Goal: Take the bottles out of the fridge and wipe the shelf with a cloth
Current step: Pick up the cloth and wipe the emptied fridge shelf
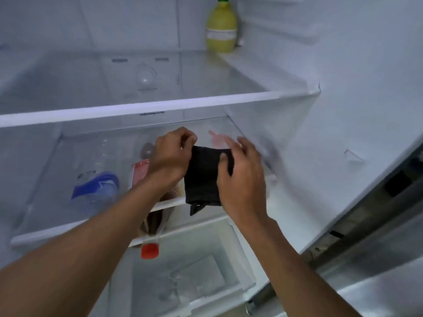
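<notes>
1. Head view: at the left, a clear bottle with a blue label [96, 186] is lying on its side on the lower glass shelf [45, 225].
2. Just right of it, a dark bottle with a red cap [150, 247] is lying partly under your left forearm, cap poking past the shelf's front edge.
3. Your left hand [172, 154] is pinching the top corner of the black cloth [202, 179] with curled fingers.
4. Your right hand [242, 177] is gripping the cloth's right edge, thumb on the fabric, above the shelf's right part.
5. A yellow bottle [221, 28] is standing on the upper shelf [137, 106], far right.
</notes>
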### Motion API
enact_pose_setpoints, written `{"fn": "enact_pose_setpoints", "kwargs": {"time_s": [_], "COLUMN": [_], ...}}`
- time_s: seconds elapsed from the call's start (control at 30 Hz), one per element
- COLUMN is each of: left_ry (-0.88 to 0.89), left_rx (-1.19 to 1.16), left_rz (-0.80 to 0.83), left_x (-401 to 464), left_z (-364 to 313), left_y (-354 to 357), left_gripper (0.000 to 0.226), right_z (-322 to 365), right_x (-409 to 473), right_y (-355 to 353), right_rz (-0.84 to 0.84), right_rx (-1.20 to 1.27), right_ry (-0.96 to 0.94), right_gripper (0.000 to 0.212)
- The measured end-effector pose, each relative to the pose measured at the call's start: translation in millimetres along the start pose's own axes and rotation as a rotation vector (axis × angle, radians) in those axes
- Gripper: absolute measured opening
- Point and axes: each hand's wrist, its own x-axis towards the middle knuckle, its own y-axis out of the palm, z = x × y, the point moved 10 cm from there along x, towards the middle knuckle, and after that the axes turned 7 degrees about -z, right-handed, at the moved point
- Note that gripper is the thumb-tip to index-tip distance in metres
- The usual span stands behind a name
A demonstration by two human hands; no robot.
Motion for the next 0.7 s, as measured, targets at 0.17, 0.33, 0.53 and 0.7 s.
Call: {"fn": "enact_pose_setpoints", "kwargs": {"time_s": [0.17, 0.33, 0.53, 0.7], "left_ry": [-0.012, -0.163, -0.070, -0.100], "left_rx": [0.288, 0.435, 0.625, 0.621], "left_rz": [-0.016, 0.043, 0.200, 0.209], "left_x": [-29.4, -41.4, -41.6, -41.2], "left_z": [45.0, 102.8, 123.9, 131.9], "left_y": [-32.5, -70.0, -71.4, -69.0], "left_gripper": [0.041, 0.070, 0.072, 0.077], "right_z": [-4.8, -22.8, -41.0, -45.1], "right_x": [-32.0, -15.2, 28.6, 65.1], "right_y": [53.9, 79.3, 113.1, 141.7], "right_rz": [0.413, 0.623, 0.673, 0.652], "right_rx": [-0.386, -0.473, -0.515, -0.493], "right_ry": [-0.140, -0.016, 0.008, -0.020], "right_gripper": [0.072, 0.087, 0.067, 0.059]}}
